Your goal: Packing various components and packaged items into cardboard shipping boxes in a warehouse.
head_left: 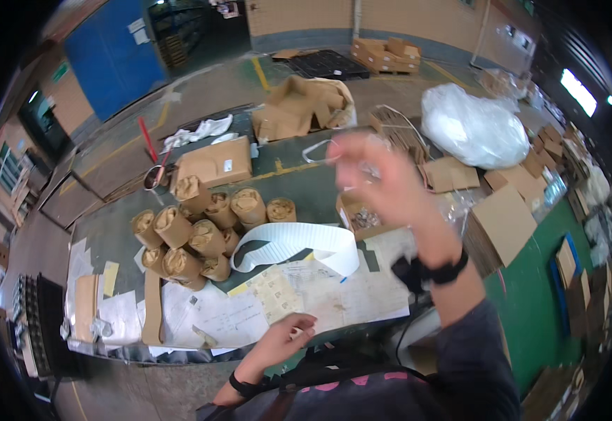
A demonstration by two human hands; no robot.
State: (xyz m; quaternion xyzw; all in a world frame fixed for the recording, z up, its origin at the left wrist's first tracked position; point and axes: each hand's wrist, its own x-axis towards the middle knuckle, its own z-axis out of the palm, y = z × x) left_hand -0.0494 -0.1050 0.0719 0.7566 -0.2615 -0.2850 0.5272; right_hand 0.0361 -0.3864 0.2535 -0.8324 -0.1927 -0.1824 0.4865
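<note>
The dark tabletop (306,189) spreads in front of you, with the concrete floor beyond it strewn with flattened cardboard and a big white plastic bag (471,130). On the tabletop, a cluster of brown paper-wrapped rolls (197,235) lies to the left, with a closed cardboard box (215,163) just behind them. Printed paper sheets (299,298) cover the near edge, and a curled white strip (295,245) lies across them beside the rolls. A small open carton (361,216) sits to the right of the rolls, below your raised hand. Your right hand (376,175) is lifted above the tabletop and blurred; its fingers seem pinched on a clear, thin bit of plastic (334,158), though you cannot tell how firmly. Your left hand (285,337) rests at the near edge on the paper sheets, its fingers curled in around something small and pale that cannot be made out.
</note>
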